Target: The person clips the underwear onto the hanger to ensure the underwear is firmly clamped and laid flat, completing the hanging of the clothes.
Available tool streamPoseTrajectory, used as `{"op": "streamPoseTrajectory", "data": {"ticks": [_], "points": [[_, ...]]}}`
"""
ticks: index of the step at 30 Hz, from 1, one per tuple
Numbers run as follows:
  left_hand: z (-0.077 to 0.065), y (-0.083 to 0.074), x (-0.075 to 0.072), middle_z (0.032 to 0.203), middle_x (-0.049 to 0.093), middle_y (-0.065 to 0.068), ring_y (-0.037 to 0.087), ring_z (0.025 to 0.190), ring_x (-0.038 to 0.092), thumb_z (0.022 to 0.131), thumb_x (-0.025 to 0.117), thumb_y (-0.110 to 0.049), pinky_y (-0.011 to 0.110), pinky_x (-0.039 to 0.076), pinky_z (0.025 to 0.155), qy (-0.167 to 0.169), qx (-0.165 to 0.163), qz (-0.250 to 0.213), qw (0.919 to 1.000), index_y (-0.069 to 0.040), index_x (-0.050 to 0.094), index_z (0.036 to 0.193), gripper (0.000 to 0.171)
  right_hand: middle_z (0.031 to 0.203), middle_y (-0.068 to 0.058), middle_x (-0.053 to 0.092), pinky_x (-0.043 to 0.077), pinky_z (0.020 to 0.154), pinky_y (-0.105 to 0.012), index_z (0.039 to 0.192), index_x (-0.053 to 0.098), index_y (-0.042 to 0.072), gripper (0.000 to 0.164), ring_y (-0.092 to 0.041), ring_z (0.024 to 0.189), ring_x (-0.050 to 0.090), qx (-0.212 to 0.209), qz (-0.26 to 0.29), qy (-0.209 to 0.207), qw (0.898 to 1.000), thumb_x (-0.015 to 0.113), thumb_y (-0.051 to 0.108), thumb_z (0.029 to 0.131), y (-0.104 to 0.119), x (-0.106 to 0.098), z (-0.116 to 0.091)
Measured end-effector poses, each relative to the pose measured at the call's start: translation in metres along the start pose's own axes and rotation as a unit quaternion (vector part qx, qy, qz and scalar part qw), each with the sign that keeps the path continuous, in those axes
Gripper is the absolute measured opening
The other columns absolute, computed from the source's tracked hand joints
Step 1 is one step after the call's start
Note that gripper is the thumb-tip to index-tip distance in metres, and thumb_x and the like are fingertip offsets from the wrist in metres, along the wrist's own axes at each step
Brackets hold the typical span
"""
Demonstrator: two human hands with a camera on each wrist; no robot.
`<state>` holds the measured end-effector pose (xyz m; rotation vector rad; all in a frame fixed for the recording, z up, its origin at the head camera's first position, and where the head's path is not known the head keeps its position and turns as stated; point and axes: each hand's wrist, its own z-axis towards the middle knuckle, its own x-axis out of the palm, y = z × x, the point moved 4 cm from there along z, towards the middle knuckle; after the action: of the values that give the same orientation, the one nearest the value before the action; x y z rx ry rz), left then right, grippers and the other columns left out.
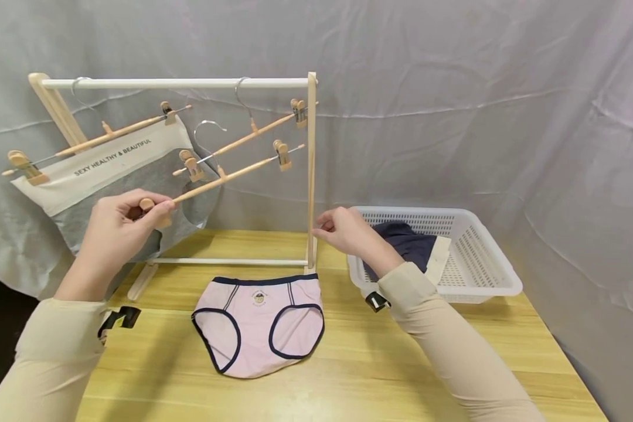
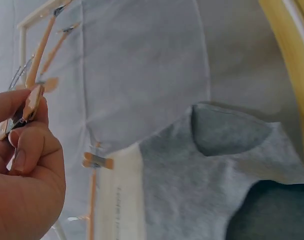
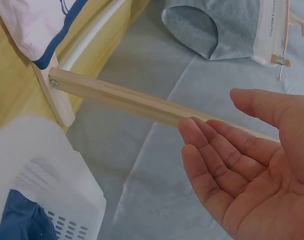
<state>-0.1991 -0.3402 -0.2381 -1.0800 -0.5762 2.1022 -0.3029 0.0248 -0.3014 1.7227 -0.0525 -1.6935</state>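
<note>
Beige sleeves (image 1: 464, 351) reached in over a wooden table (image 1: 358, 375) from its near side. Nearest on the tabletop lay pink briefs (image 1: 253, 340), flat, trimmed in navy, a small round print below the waistband; the waistband faced the far edge, and one end of it met the foot of the rack (image 1: 312, 164), beside or over it, I could not tell which.

Toward the far right corner, close to the right edge, stood a white basket (image 1: 498, 264) with slotted walls. A dark garment (image 1: 408, 249) with a pale band was bunched in its left part.

The right hand (image 1: 348, 231) hovered by the rack's right upright, fingers loosely bent, thumb apart from them; whether the fingertips touched the wood I could not tell. The left hand (image 1: 123, 223) pinched the clip at one end of a wooden hanger (image 1: 248, 170), held slanting before the rack, its metal hook apart from the white rail (image 1: 179, 84).

The rack stood along the far edge. From its rail hung a second hanger (image 1: 271, 126), its clips bare, and, farther left, grey briefs (image 1: 116, 196) clipped by their lettered pale waistband. Grey cloth (image 1: 453, 117) draped behind everything.
</note>
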Motion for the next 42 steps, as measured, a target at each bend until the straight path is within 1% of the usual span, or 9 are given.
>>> {"op": "streamPoseTrajectory", "data": {"ticks": [6,12,16,20,25,29,35,38,42], "points": [[-0.019,0.03,0.002,0.072,0.067,-0.014,0.007,0.059,0.048,0.105,0.071,-0.017,0.032,0.034,0.049,0.083,-0.044,-0.032,0.995,-0.002,0.078,0.107,0.016,0.111,-0.011,0.082,0.06,0.096,-0.041,0.134,0.072,0.001,0.039,-0.025,0.103,0.078,-0.019,0.006,0.001,1.0,0.072,0.026,0.103,0.004,0.005,-0.003],[-0.036,0.059,0.014,0.078,0.069,-0.007,0.01,0.064,0.055,0.105,0.068,-0.007,0.03,0.044,0.057,0.181,-0.015,-0.072,0.9807,-0.009,0.079,0.102,0.011,0.112,-0.01,0.082,0.061,0.092,-0.04,0.143,0.065,0.003,0.047,-0.024,0.103,0.078,-0.035,0.025,0.024,0.999,0.072,0.027,0.103,0.01,0.01,-0.004],[-0.044,0.077,0.03,0.075,0.063,-0.006,0.008,0.061,0.051,0.104,0.068,-0.004,0.031,0.042,0.054,0.23,-0.004,-0.079,0.9701,-0.009,0.079,0.101,0.012,0.112,-0.008,0.082,0.062,0.09,-0.038,0.141,0.066,0.003,0.048,-0.022,0.102,0.079,-0.037,0.019,0.054,0.998,0.074,0.03,0.102,0.012,0.018,-0.004],[-0.046,0.091,0.05,0.07,0.053,-0.007,0.007,0.056,0.043,0.105,0.068,-0.009,0.031,0.039,0.049,0.28,-0.028,-0.087,0.9558,-0.009,0.079,0.101,0.012,0.107,-0.006,0.083,0.062,0.089,-0.035,0.133,0.072,0.003,0.043,-0.019,0.098,0.078,-0.036,-0.009,0.078,0.996,0.074,0.033,0.102,0.011,0.028,-0.003],[-0.046,0.109,0.074,0.073,0.051,-0.005,0.005,0.055,0.034,0.108,0.065,-0.015,0.026,0.034,0.049,0.341,-0.098,-0.109,0.9287,-0.001,0.075,0.103,0.018,0.091,0.0,0.08,0.056,0.076,-0.028,0.103,0.081,0.01,0.019,-0.011,0.08,0.069,-0.042,-0.037,0.103,0.993,0.075,0.028,0.103,0.006,0.045,0.001],[-0.042,0.12,0.09,0.08,0.057,-0.003,0.004,0.058,0.034,0.109,0.064,-0.016,0.024,0.034,0.054,0.373,-0.132,-0.117,0.9108,0.005,0.069,0.1,0.023,0.077,0.005,0.068,0.044,0.068,-0.025,0.086,0.079,0.012,0.016,-0.011,0.07,0.056,-0.043,-0.07,0.098,0.992,0.077,0.02,0.1,0.003,0.056,0.005],[-0.037,0.135,0.11,0.077,0.053,-0.006,0.005,0.058,0.036,0.108,0.064,-0.016,0.023,0.034,0.057,0.401,-0.148,-0.129,0.8949,0.013,0.067,0.106,0.029,0.072,0.004,0.055,0.037,0.065,-0.024,0.07,0.063,0.014,0.03,-0.013,0.068,0.048,-0.043,-0.124,0.107,0.986,0.073,0.008,0.098,0.003,0.073,0.013],[-0.037,0.143,0.118,0.081,0.058,-0.003,0.005,0.061,0.039,0.107,0.065,-0.017,0.023,0.035,0.058,0.409,-0.162,-0.136,0.8877,0.014,0.067,0.115,0.032,0.074,0.001,0.062,0.04,0.065,-0.025,0.071,0.064,0.013,0.029,-0.014,0.069,0.049,-0.032,-0.149,0.108,0.982,0.071,0.005,0.098,0.002,0.081,0.017],[-0.04,0.152,0.129,0.086,0.063,0.0,0.006,0.065,0.045,0.108,0.065,-0.016,0.023,0.037,0.058,0.407,-0.172,-0.146,0.8852,0.014,0.066,0.118,0.032,0.091,-0.008,0.076,0.054,0.071,-0.032,0.086,0.074,0.007,0.016,-0.018,0.075,0.061,-0.008,-0.165,0.103,0.981,0.068,0.005,0.101,0.002,0.087,0.022]]}}
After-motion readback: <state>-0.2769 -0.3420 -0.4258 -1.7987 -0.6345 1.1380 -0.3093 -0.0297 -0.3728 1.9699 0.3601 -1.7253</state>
